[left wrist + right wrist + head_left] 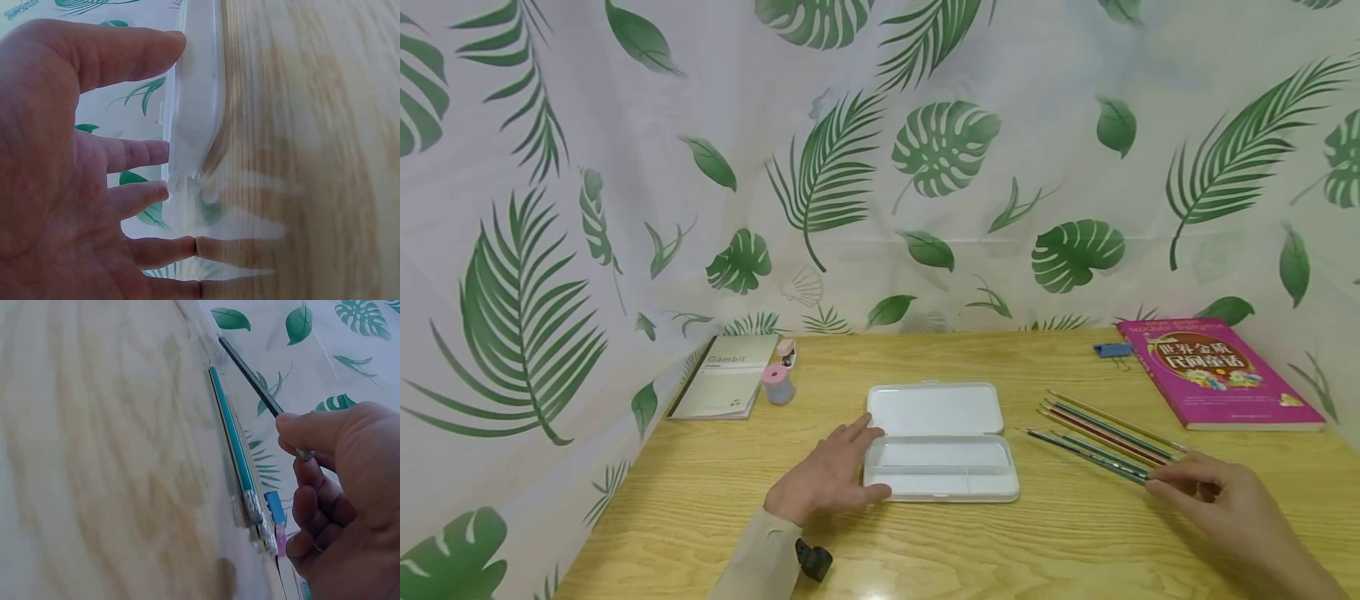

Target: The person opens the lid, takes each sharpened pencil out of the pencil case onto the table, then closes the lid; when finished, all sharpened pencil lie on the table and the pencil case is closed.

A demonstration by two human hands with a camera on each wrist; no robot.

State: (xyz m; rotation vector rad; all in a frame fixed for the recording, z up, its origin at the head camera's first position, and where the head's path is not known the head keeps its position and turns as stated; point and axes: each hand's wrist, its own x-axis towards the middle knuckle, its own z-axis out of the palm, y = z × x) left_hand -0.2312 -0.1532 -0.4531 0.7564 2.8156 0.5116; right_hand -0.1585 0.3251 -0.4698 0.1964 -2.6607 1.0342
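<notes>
The person's right hand pinches the end of a dark pencil between thumb and curled fingers; the right wrist view shows this pencil raised off the wooden table, angled up and away from the hand. In the head view the pinch itself is hidden behind the knuckles, and the lifted pencil is hard to tell from its neighbours. Just beside the grip, still flat on the table, lies a row of pencils, fanned side by side with their far tips pointing away toward the left hand's side. In the wrist view only a teal one with a metal ferrule is clear; the others are stacked behind it and blurred.

Farther from the right hand, near the middle of the table, an open white pencil case lies flat, lid hinged back. The left hand rests against its near left edge with fingers spread and relaxed, thumb touching the case rim, gripping nothing. The left wrist view is blurred and shows only the case's edge.

Beyond the pencils lie a blue binder clip and a pink book. Past the left hand are a notebook and a small pink-topped spool. A leaf-print curtain closes off the back.
</notes>
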